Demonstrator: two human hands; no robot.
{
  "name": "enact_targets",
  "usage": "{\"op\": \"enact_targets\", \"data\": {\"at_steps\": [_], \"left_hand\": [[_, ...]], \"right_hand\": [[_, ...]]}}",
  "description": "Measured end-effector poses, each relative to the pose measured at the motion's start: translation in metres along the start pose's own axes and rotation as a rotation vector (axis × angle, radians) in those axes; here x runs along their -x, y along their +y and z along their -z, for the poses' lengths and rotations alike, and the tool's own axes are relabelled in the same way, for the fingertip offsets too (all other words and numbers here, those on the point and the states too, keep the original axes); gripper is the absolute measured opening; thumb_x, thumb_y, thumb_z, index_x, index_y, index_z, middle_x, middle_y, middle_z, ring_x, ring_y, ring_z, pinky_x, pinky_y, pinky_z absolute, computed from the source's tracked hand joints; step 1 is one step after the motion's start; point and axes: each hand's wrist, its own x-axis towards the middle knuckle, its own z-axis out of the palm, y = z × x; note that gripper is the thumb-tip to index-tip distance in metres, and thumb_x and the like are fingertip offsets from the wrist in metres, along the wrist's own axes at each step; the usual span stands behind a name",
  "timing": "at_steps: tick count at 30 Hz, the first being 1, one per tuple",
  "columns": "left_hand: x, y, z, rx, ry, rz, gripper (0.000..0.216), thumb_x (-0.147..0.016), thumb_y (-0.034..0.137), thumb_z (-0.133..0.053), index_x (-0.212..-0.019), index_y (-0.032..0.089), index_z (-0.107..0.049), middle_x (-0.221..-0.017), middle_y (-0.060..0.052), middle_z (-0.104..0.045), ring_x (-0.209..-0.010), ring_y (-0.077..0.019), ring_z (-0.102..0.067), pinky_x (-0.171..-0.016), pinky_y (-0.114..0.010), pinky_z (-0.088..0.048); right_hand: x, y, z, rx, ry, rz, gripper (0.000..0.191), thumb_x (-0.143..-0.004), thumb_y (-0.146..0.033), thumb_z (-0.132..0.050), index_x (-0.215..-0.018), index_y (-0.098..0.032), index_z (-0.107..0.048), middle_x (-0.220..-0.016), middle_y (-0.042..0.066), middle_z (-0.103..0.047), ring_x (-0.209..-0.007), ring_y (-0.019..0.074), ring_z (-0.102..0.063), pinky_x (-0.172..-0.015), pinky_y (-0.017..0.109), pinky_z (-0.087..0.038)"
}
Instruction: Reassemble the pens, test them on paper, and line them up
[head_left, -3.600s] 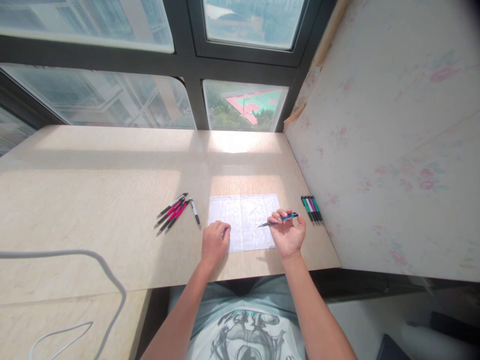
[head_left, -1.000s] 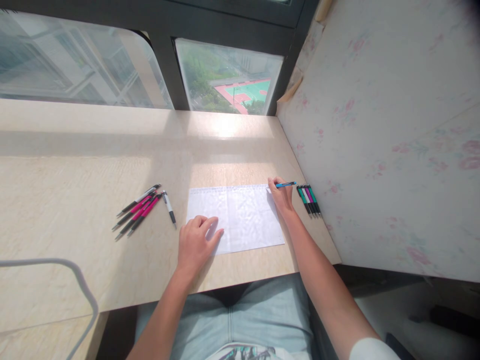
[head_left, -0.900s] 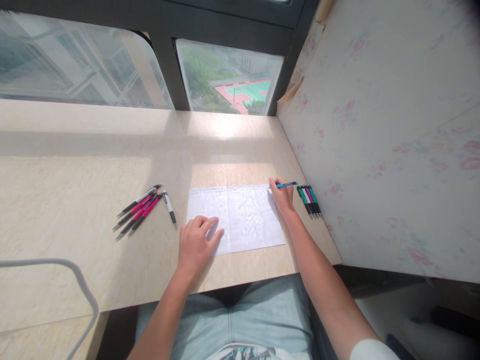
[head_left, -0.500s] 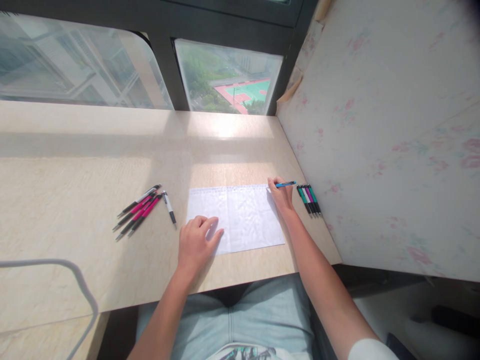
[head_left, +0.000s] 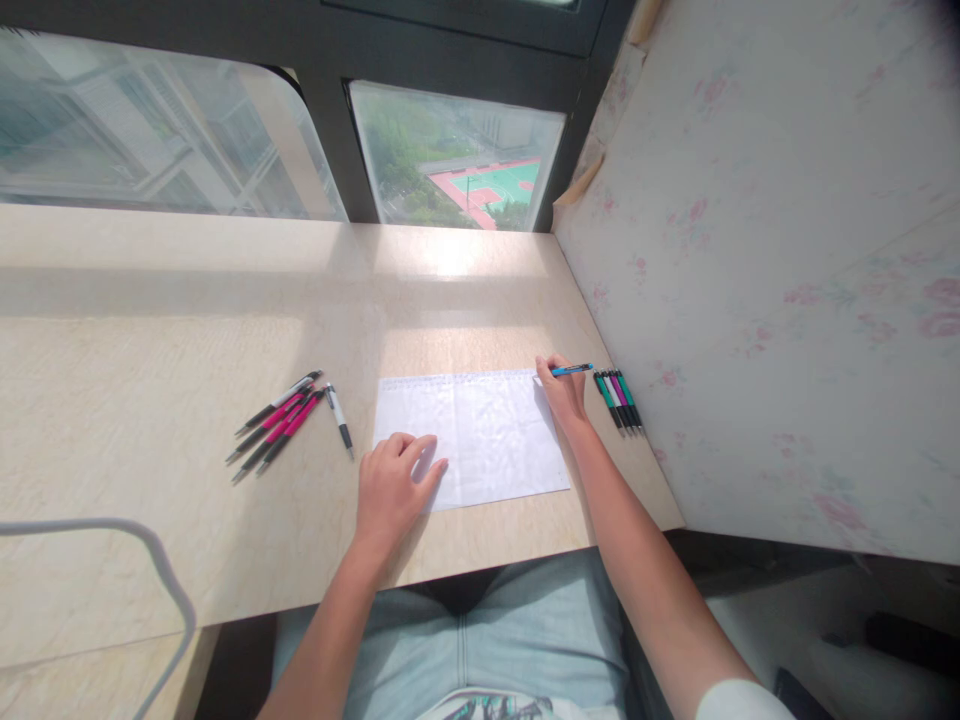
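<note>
A white sheet of paper (head_left: 495, 435) lies on the table with a faint line of marks along its top edge. My left hand (head_left: 394, 482) rests on the sheet's lower left corner, fingers spread and holding nothing. At the top right corner of the paper, my right hand (head_left: 561, 390) is closed around a blue pen (head_left: 571, 369), its tip turned to the left and down at the sheet. Right of that hand, several pens (head_left: 617, 402) in green, white and purple lie side by side. One white pen with a black grip (head_left: 339, 420) lies left of the paper.
Several pink and white pens (head_left: 277, 425) lie fanned out on the left of the table (head_left: 187, 350). A grey cable (head_left: 142, 535) curves over the front left. A flower-patterned wall (head_left: 750, 300) bounds the right side, and a window (head_left: 457, 150) stands behind.
</note>
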Motion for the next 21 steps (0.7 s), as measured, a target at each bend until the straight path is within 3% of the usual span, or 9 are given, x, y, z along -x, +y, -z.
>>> {"op": "enact_targets", "data": {"at_steps": [21], "left_hand": [[0.0000, -0.0005, 0.0002, -0.011, -0.003, -0.006, 0.026, -0.085, 0.039, -0.059, -0.105, 0.024, -0.066, -0.092, -0.005, -0.061, -0.085, -0.0223, -0.057, -0.077, -0.036, -0.041]], "right_hand": [[0.0013, -0.0019, 0.0005, -0.012, 0.002, 0.004, 0.035, -0.086, -0.041, -0.051, -0.058, -0.020, -0.043, -0.055, -0.006, -0.035, -0.055, 0.0104, -0.036, -0.055, 0.025, -0.028]]}}
